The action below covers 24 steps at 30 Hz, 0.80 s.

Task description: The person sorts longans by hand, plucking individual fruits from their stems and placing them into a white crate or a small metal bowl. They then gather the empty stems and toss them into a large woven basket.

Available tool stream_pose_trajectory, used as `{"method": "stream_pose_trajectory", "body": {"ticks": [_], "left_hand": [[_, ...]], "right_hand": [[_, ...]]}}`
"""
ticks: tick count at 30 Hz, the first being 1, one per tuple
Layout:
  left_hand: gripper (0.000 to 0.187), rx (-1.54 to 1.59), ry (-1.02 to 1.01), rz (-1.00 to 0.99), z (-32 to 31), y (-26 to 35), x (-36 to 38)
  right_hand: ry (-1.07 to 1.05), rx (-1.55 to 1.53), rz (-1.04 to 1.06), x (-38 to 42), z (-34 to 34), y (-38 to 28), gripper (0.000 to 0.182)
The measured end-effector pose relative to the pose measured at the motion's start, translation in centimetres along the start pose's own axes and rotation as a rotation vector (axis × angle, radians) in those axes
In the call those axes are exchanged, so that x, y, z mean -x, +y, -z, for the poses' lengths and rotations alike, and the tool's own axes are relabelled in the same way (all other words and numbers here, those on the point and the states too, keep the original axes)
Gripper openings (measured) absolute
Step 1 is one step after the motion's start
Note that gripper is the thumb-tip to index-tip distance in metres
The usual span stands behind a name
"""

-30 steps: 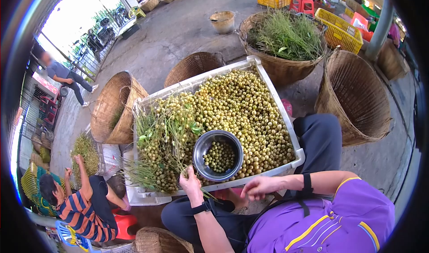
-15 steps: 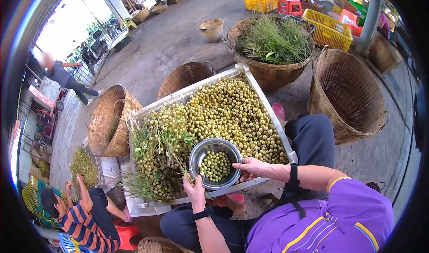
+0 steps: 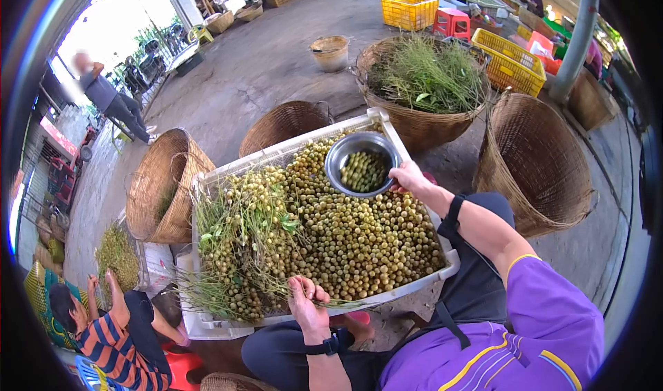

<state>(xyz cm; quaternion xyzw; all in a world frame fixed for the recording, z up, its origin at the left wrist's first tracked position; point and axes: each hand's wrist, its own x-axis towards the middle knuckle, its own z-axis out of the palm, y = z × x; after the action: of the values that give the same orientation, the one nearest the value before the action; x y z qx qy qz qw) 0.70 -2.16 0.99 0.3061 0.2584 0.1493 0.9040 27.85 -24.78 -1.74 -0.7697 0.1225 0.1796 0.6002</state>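
Observation:
My right hand (image 3: 410, 177) grips the rim of a metal bowl (image 3: 333, 162), held over the far part of the white tray (image 3: 450, 261). Small round green fruits (image 3: 364, 173) lie in the bowl, blurred by motion. Beneath it, the tray is heaped with loose yellow-brown fruits (image 3: 376, 246). Bunches still on green stems (image 3: 242, 232) cover the tray's left side. My left hand (image 3: 309, 309) is at the tray's near edge with its fingers curled by thin stems; what they hold, if anything, I cannot make out.
Wicker baskets stand around the tray: one at left (image 3: 148, 198), one behind (image 3: 266, 132), one at right (image 3: 539, 156), and one full of stems (image 3: 428, 125). A person in a striped shirt (image 3: 121, 346) sits at left; another person (image 3: 110, 101) stands farther back.
My right hand has carried the bowl away from me, over the tray's far part. My left hand has let go of the bowl and is lower, at the near edge. The person at the back has moved.

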Motion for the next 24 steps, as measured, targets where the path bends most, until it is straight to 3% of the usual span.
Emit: {"method": "stream_pose_trajectory", "body": {"ticks": [5, 12, 14, 15, 16, 19, 22, 24], "left_hand": [[0.027, -0.105, 0.139, 0.016, 0.8, -1.3, -1.1], [0.028, -0.123, 0.167, 0.05, 1.2, -2.1, -2.2], [0.029, -0.107, 0.18, 0.049, 0.8, -2.1, -2.2], [0.029, -0.128, 0.175, 0.071, 0.4, -1.9, -2.0], [0.029, -0.149, 0.171, 0.093, 0.2, -1.9, -2.0], [0.029, -0.182, 0.188, 0.142, 0.7, -2.4, -2.1], [0.027, -0.334, 0.241, 0.17, 1.3, -3.0, -2.7], [0.021, -0.4, 0.227, 0.136, 2.0, -3.0, -3.4]], "right_hand": [[0.082, -0.001, 0.037, -3.8, -0.1, -1.0, 0.018], [-0.092, -0.119, -0.049, -1.4, -1.3, 0.0, 0.039], [-0.227, 0.057, -0.062, 0.5, -2.6, 1.1, 0.042], [-0.309, 0.258, 0.046, 2.1, -3.5, 1.4, 0.039], [-0.278, 0.588, 0.31, 3.8, -5.0, 1.5, 0.038], [-0.481, 0.728, 0.82, 6.9, -9.0, 1.1, 0.037], [-0.585, 1.011, 1.067, 6.5, -12.5, 1.2, 0.045], [-0.616, 1.093, 1.041, 6.1, -13.5, 1.3, 0.048]]}}
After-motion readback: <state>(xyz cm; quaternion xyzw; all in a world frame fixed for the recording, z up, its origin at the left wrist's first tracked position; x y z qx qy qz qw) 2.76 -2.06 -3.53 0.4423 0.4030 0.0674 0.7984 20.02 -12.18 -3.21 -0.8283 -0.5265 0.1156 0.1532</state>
